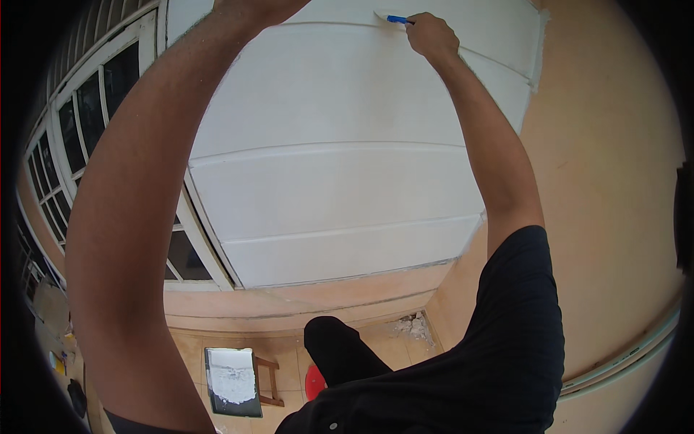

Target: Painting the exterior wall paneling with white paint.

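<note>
My right hand (431, 37) grips a paintbrush (396, 19) with a blue handle, its pale bristles against the white grooved board wall (332, 101) near the top of the view. High on the left, my left hand (253, 10) reaches up to the upper edge of the frame; its fingers are cut off, so what it holds or touches is hidden. Both forearms rise from the lower edge, either side of the boards.
A black tray of white paint (230, 383) sits on a wooden stool (266, 380) below, beside a red object (314, 382). White-framed windows (90, 116) line the left. A peach wall (593, 181) with long pipes (622, 369) is at right. Pale debris (416, 325) lies in the corner.
</note>
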### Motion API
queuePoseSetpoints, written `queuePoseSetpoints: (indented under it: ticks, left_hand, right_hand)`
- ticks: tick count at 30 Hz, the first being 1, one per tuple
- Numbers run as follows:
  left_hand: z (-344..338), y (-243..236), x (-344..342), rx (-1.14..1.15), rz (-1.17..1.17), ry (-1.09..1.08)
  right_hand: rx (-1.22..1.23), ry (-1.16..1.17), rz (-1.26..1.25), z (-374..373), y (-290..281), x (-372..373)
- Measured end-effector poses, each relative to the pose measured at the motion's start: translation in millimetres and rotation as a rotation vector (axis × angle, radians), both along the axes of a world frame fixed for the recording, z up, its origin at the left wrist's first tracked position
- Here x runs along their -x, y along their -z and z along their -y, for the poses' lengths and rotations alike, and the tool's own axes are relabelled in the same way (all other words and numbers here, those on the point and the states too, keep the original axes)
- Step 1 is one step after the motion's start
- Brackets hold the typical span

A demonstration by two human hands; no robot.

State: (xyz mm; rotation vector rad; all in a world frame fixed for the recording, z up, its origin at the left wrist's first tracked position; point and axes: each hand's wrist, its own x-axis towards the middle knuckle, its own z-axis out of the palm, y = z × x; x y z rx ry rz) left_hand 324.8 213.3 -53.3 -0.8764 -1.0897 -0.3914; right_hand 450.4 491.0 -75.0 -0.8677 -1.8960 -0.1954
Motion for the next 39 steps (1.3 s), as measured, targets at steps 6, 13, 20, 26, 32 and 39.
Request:
queuePoseSetpoints:
  ticks: [6,13,20,26,32,39]
  left_hand:
    - [29.9,109.6,-25.7,0.144,0.272,0.053]
    - [163.8,334.0,32.5,0.069,0.514,-0.100]
    - [348.9,507.5,-18.9,-0.079,0.986,-0.522]
    - [433.1,492.6,-83.8,-0.252,0.948,-0.806]
    - [480.9,466.4,-137.2,-0.330,0.892,-0.951]
    - [538.8,444.5,-199.3,-0.451,0.749,-1.098]
  right_hand:
    - [0.105,-0.430,-0.154,67.7,150.9,-56.9]
    - [1.267,-1.148,-0.415,201.2,458.2,-29.2]
    - [1.400,-1.431,0.167,347.8,536.2,27.0]
    - [1.461,-1.607,0.009,451.6,512.8,48.9]
    - [1.403,-1.842,-0.008,500.0,501.9,52.2]
    - [1.728,-1.871,0.091,543.3,474.5,54.6]
